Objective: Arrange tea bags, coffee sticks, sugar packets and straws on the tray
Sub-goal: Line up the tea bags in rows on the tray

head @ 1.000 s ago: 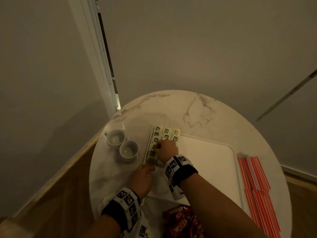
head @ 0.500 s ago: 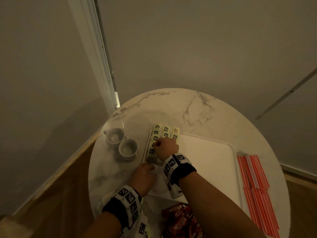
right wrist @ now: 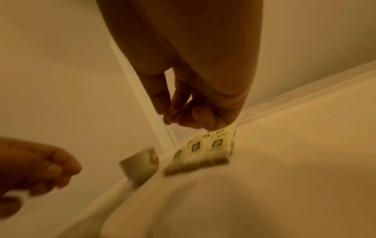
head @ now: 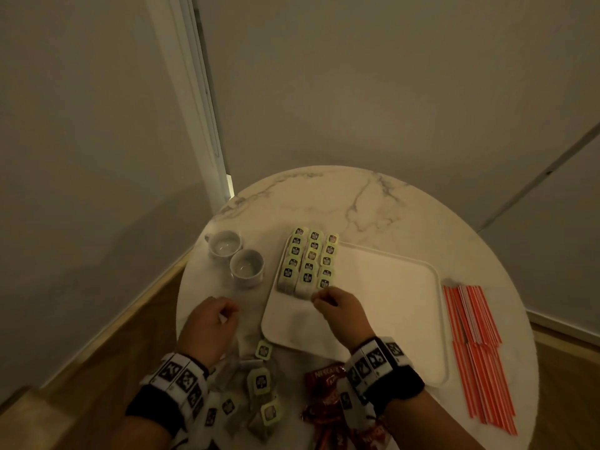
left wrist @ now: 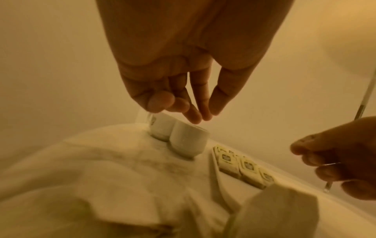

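A white tray (head: 389, 303) lies on the round marble table (head: 324, 196). Tea bags with green tags (head: 308, 264) stand in three rows in its far left corner, also in the left wrist view (left wrist: 244, 167) and the right wrist view (right wrist: 203, 149). My right hand (head: 319, 298) hovers just short of the rows, fingers curled in with nothing between them (right wrist: 173, 117). My left hand (head: 232, 311) hangs over the table left of the tray, fingers loose and bare (left wrist: 203, 116). Loose tea bags (head: 259, 384) and red coffee sticks (head: 324, 378) lie at the near edge.
Two small white cups (head: 246, 267) stand left of the tray, close to my left hand (left wrist: 187, 140). Red-and-white straws (head: 477, 352) lie in a pile on the table right of the tray. A wall and a door frame run behind the table.
My right hand has drawn back off the tea bag rows toward me. My left hand has left the tray's near left edge and moved left over the table.
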Tool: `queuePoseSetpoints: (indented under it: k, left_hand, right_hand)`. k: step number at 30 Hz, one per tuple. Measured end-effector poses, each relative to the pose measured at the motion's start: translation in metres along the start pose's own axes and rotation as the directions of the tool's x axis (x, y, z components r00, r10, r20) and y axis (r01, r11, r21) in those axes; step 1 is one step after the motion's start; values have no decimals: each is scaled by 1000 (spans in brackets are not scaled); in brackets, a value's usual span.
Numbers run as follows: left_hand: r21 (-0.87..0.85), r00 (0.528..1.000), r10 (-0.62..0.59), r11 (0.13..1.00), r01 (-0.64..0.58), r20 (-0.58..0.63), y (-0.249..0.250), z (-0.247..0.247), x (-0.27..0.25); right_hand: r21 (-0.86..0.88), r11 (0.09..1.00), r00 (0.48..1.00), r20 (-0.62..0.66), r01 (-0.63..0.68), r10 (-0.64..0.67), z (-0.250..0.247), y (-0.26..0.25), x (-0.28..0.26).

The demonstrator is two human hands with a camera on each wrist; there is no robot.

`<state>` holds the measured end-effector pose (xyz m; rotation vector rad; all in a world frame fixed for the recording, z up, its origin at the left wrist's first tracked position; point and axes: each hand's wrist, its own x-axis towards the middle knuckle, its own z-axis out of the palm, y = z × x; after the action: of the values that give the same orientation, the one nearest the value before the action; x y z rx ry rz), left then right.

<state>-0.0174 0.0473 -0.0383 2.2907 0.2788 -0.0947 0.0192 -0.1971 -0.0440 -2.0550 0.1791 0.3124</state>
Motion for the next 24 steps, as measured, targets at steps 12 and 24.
queuePoseSetpoints:
  k: [12, 24]
  left_hand:
    - [640, 945, -50, 747, -179, 323, 0, 47, -11]
    - [340, 958, -139, 939, 46, 253, 17, 29, -7]
  right_hand:
    - [-311, 943, 940, 341, 121, -9, 22, 13, -56]
    - [-274, 950, 962, 264, 148, -73, -14, 23, -67]
